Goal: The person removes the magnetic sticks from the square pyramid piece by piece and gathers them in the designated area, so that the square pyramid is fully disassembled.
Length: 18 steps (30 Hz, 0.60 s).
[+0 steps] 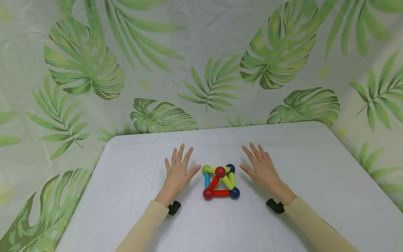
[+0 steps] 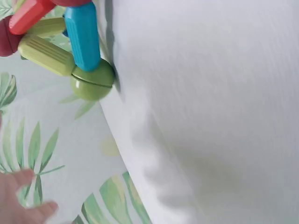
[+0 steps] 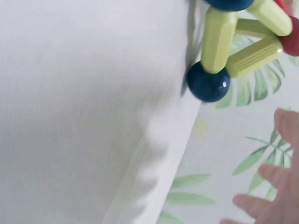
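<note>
Between the two hands stands a small pyramid of toy rods and balls (image 1: 221, 193). A red ball (image 1: 220, 172) tops it; red, green and dark blue balls mark its base corners, joined by red, yellow-green and blue rods. To its left my left hand (image 1: 178, 175) is spread with fingers straight, thumb close beside the green ball (image 2: 92, 81). My right hand (image 1: 262, 171) is likewise spread on the other side, its thumb a short way from the dark blue ball (image 3: 209, 82). Neither hand holds anything.
A white-covered table (image 1: 132, 164) lies under the pyramid and hands. Behind it hangs a pale cloth (image 1: 220, 42) printed with green leaves. Each wrist carries a small black camera, the left camera (image 1: 174, 208) and the right camera (image 1: 275, 206).
</note>
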Each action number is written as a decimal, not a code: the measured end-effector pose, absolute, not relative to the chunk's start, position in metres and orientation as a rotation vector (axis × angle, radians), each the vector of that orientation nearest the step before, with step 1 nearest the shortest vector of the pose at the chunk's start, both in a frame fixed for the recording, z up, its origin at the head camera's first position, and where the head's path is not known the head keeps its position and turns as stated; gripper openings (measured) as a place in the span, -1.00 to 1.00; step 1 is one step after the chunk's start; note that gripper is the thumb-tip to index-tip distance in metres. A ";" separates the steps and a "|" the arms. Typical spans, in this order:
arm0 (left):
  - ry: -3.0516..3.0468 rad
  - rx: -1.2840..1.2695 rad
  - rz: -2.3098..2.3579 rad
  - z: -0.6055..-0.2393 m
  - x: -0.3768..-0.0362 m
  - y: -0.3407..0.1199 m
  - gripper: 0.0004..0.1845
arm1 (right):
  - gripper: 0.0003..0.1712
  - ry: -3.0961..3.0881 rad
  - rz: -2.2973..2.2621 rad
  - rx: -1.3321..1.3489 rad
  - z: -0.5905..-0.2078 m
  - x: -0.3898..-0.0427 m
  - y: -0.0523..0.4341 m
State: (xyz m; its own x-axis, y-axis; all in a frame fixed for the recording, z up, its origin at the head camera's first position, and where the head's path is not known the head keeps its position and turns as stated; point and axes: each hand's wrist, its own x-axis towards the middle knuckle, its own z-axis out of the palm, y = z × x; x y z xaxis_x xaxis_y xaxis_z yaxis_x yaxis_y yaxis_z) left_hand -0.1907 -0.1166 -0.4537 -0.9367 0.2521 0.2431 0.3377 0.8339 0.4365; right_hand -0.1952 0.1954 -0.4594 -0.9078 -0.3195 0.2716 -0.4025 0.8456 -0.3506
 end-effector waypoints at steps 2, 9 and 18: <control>-2.787 -0.593 -0.928 -0.453 -0.190 -0.113 -0.28 | -0.21 -2.798 0.787 0.628 -0.458 -0.193 0.193; -2.504 -0.891 -1.802 -0.455 -0.188 -0.089 -0.46 | -0.44 -2.624 1.468 0.761 -0.457 -0.176 0.173; -2.548 -0.780 -1.815 -0.449 -0.174 -0.059 -0.56 | -0.72 -2.631 1.651 0.703 -0.467 -0.164 0.151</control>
State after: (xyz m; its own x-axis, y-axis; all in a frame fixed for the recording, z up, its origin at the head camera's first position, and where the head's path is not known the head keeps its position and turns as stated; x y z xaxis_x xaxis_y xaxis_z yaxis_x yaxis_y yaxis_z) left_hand -0.1744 -0.0585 -0.4487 -0.8798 0.4281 0.2068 0.3354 0.2506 0.9081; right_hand -0.1638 0.1508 -0.4666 -0.9017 -0.3869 0.1930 -0.3421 0.3653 -0.8657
